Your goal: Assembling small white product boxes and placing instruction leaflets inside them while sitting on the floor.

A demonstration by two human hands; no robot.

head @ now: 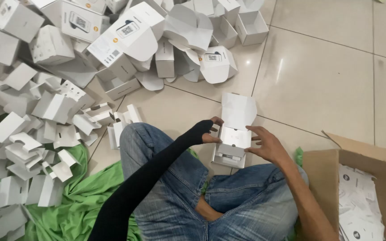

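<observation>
— Box (233,134): where is it held?

— It is held low over the floor (318,76), just ahead of the crossed knees, between both hands. Its flap is folded up and away from the body; a white insert is seen inside.

— How is its long axis laid?

— It is run away from the body, tilted slightly rightward at the far end, so the long sides are faced by the hands.

— And the hands?

— The left hand (208,130), in a black sleeve, is pressed on the left edge, fingers curled over the rim. The right hand (264,145) is spread, fingertips set against the right edge. Neither is clearly nearer; the box is flanked evenly.

— What is found around it?

— A pile (59,80) of empty white boxes is heaped to the left, well apart; a carton (336,174) is stood near the right arm.
</observation>
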